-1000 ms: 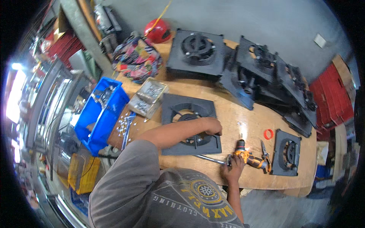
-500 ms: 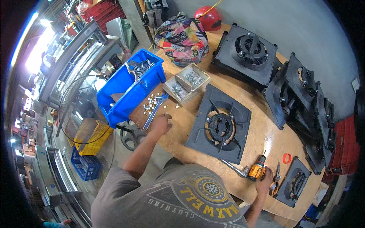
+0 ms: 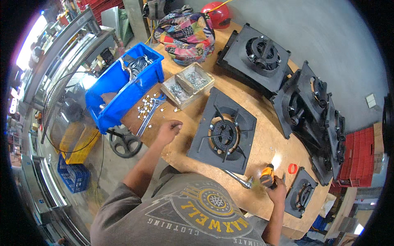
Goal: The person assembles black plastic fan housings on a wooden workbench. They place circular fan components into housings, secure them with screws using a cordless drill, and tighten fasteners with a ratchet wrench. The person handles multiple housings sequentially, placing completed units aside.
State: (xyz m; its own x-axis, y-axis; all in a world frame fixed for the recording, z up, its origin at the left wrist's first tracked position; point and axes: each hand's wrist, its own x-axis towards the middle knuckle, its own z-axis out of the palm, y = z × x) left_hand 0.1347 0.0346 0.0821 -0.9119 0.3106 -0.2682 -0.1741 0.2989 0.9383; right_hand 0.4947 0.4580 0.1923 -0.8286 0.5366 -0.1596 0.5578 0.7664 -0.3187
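Observation:
My right hand is closed around an orange and black cordless drill, tilted off the table near its front edge. My left hand hovers left of a black gas stove plate, fingers drawn together; whatever they may pinch is too small to make out. The stove plate lies flat with a round burner and pan-support arms in its middle. Beyond my left hand, several small white-and-brass fittings lie scattered beside a wrench. A ratchet wrench rests between the stove plate and the drill.
A blue bin and a wooden box of screws stand at the back left. More black stove bodies line the wall side. A red ring and a smaller burner plate lie at right. A fan stands left.
My right hand has taken hold of the drill and lifted it. My left hand has moved away from the fittings toward the stove plate. The whole view has shifted slightly.

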